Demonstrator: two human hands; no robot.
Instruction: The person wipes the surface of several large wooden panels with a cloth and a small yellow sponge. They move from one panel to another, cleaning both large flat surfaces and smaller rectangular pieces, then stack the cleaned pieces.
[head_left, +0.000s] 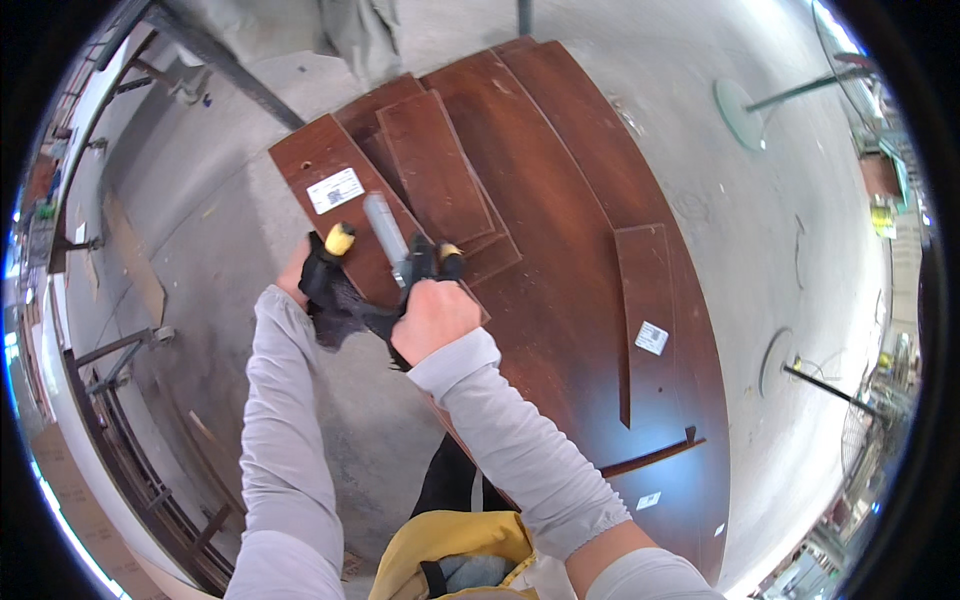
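Black fabric gloves with yellow fingertips cover both hands. A long reddish-brown wooden panel (322, 150) with a white label (335, 190) lies at an angle below them. My left hand (326, 259) rests at the panel's left edge, thumb on top and the fingers partly hidden beneath. In my right hand (435, 300) is a slim grey metal tool (385, 229), its kind unclear, pointing away from me over the panel. Beside it, a smaller brown board (435, 165) lies on larger stacked panels (540, 315).
Another narrow labelled board (646, 300) and a thin strip (652, 457) lie on the stack at the right. Metal racks (120, 360) line the left side. Stands with round bases (739, 115) stand on the concrete floor at the right. Grey cloth (360, 34) hangs at the top.
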